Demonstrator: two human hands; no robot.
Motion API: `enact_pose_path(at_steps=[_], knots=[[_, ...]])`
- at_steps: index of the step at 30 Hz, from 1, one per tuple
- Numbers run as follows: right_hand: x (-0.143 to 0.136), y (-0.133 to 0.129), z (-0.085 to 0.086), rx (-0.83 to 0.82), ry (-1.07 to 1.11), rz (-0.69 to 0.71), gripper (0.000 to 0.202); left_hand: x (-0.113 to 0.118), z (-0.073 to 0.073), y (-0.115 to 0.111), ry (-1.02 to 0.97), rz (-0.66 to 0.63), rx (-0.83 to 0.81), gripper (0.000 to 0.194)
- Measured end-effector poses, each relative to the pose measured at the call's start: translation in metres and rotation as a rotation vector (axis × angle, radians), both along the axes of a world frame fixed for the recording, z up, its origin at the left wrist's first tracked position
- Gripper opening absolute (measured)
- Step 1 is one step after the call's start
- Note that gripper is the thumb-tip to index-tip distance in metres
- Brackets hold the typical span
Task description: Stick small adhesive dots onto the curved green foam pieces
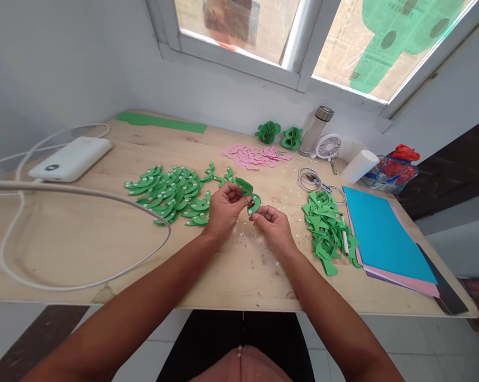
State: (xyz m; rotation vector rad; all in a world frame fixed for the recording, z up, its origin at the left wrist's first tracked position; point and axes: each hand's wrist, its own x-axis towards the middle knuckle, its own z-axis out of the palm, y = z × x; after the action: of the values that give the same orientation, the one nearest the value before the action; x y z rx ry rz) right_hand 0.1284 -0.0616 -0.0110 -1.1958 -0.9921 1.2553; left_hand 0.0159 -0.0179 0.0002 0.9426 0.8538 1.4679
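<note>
My left hand (225, 210) pinches a curved green paper piece (255, 204) with small white squares on it, above the middle of the wooden table. Another folded green part shows just over its fingertips. Close on the right, my right hand (274, 227) has its thumb and fingers pressed together at the lower end of the curved piece; whatever lies between them is too small to make out. Many curved green pieces with white squares (170, 192) are spread left of my left hand. Green paper scraps (325, 228) are heaped to the right.
Pink cutouts (255, 156) lie behind my hands, near two green paper balls (268, 132), a glass bottle (316, 130) and a small fan (328, 146). Blue sheets (388, 233) are stacked at right. A white power bank (71, 158) and looping cable (104, 281) occupy the left.
</note>
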Motion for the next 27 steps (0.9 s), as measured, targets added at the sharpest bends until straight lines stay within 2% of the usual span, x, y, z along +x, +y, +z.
enact_pose_path(at_steps=[13, 19, 27], knots=[[0.0028, 0.001, 0.0014, 0.001, -0.046, -0.072, 0.013, -0.0003, 0.001, -0.0019, 0.009, -0.032, -0.002, 0.027], [0.0045, 0.0015, -0.0002, -0.026, -0.04, -0.053, 0.014, -0.0034, -0.0019, 0.0017, -0.069, -0.078, -0.104, 0.034], [0.0038, 0.0023, -0.0037, -0.025, -0.035, -0.054, 0.015, -0.0056, 0.0029, 0.0004, -0.139, -0.106, -0.222, 0.036]])
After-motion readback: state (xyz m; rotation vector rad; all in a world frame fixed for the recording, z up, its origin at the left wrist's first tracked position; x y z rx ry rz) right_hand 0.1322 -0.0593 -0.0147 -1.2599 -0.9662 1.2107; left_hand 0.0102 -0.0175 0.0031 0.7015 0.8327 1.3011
